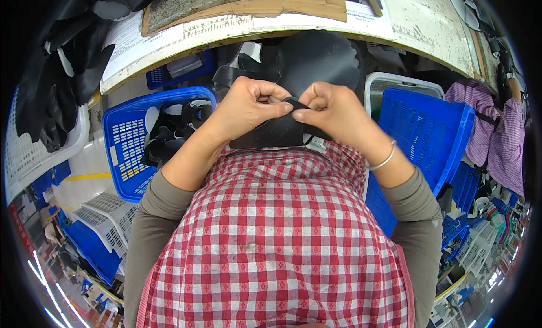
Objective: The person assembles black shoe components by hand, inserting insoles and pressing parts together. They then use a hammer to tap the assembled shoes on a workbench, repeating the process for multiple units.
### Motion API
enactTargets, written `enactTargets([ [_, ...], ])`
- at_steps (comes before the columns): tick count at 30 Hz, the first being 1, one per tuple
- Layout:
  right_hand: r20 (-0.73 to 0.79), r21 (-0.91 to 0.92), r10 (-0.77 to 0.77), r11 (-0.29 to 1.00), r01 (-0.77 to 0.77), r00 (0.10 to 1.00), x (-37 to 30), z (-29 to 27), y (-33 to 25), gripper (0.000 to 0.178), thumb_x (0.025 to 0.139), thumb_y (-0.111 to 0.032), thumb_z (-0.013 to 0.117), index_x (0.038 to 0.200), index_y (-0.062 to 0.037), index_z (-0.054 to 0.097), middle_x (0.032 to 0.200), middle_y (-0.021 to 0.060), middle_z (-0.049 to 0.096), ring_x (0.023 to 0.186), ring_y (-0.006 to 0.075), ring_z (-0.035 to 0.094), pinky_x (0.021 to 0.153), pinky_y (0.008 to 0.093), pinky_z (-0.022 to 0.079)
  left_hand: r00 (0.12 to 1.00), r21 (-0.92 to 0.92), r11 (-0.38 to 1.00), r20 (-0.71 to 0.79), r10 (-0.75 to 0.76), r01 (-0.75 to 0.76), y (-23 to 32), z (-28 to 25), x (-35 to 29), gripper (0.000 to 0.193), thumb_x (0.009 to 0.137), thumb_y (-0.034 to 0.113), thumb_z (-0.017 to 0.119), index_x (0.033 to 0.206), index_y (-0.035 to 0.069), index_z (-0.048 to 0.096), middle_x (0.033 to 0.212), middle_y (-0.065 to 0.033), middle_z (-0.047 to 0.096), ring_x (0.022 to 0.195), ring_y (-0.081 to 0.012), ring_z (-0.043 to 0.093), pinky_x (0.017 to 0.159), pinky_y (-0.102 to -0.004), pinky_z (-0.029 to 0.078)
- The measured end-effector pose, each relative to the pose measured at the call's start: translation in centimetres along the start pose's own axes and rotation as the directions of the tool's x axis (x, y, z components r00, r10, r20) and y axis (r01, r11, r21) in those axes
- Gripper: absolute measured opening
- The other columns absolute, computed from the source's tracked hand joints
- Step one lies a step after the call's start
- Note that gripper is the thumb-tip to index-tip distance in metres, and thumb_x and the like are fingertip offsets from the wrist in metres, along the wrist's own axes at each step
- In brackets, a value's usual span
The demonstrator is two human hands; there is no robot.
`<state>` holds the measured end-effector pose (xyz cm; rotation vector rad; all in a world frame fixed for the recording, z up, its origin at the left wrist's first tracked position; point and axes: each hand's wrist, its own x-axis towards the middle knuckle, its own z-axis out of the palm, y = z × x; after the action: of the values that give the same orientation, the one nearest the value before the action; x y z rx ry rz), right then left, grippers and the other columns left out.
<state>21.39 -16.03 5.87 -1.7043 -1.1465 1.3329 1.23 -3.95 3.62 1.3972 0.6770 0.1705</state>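
Observation:
Both of my hands meet over my lap at the top middle, pinching the edge of a black leather-like piece (271, 135). My left hand (248, 106) grips it between thumb and forefinger. Close beside it, my right hand (333, 110) pinches the same edge, thumb and fingers pressed together. The piece hangs down over my red and white checked apron (282, 215). Behind my hands lies a larger, smooth black piece (322, 59) with a wavy edge. What the fingertips hide at the pinched edge I cannot make out.
A worktable (418, 31) with a stone slab (226, 3) runs across the far side. To my left, a blue basket (118, 124) holds black and white cut pieces. Blue crates (423, 130) stand at my right, near a person in a purple checked garment (508, 141). Black pieces (51, 90) overhang a white basket (79, 133).

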Motion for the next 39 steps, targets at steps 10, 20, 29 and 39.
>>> enactTargets([
  [10,0.164,-0.529,-0.643,0.583,0.617,0.748,2.4,-2.9,-3.1,0.039,0.074,-0.015,0.088,0.107,-0.0035,0.071,0.101,0.0096,0.075,0.086,0.0188,0.073,0.073,0.0323,0.058,0.980,0.330,0.931,-0.069,0.186,-0.153,4.0,0.3,-0.6,0.019,0.083,0.000,0.078,0.102,-0.002,0.078,0.083,0.0009,0.066,0.071,-0.0020,0.056,0.063,-0.0186,0.045],
  [20,-0.128,0.184,-0.250,0.945,0.271,0.960,-0.8,1.6,-0.3,0.029,0.083,-0.010,0.087,0.078,-0.0046,0.060,0.065,-0.0067,0.046,0.062,0.0039,0.039,0.055,0.0239,0.037,0.968,0.295,0.954,0.251,-0.017,-0.060,8.6,-7.3,-0.8,0.031,0.095,0.028,0.077,0.112,0.002,0.077,0.085,-0.0032,0.074,0.080,-0.0121,0.069,0.078,-0.0250,0.056],
  [29,0.177,0.152,-0.254,0.962,0.228,0.951,-1.1,-1.1,-1.1,0.021,0.088,-0.020,0.083,0.101,-0.0043,0.077,0.078,-0.0026,0.061,0.071,0.0077,0.055,0.063,0.0271,0.044,0.894,0.326,0.928,0.448,0.015,-0.179,8.5,-5.6,0.8,0.022,0.090,0.011,0.078,0.110,0.002,0.079,0.090,-0.0021,0.074,0.083,-0.0098,0.065,0.083,-0.0281,0.053],
  [39,0.190,-0.072,-0.393,0.908,0.412,0.900,1.1,-0.3,-1.9,0.023,0.087,-0.025,0.084,0.095,-0.0040,0.079,0.075,0.0050,0.063,0.067,0.0165,0.059,0.061,0.0324,0.047,0.915,0.382,0.903,0.402,0.029,-0.196,8.5,-5.7,0.2,0.020,0.090,0.008,0.077,0.108,0.001,0.080,0.098,-0.0083,0.079,0.091,-0.0151,0.072,0.089,-0.0307,0.056],
])
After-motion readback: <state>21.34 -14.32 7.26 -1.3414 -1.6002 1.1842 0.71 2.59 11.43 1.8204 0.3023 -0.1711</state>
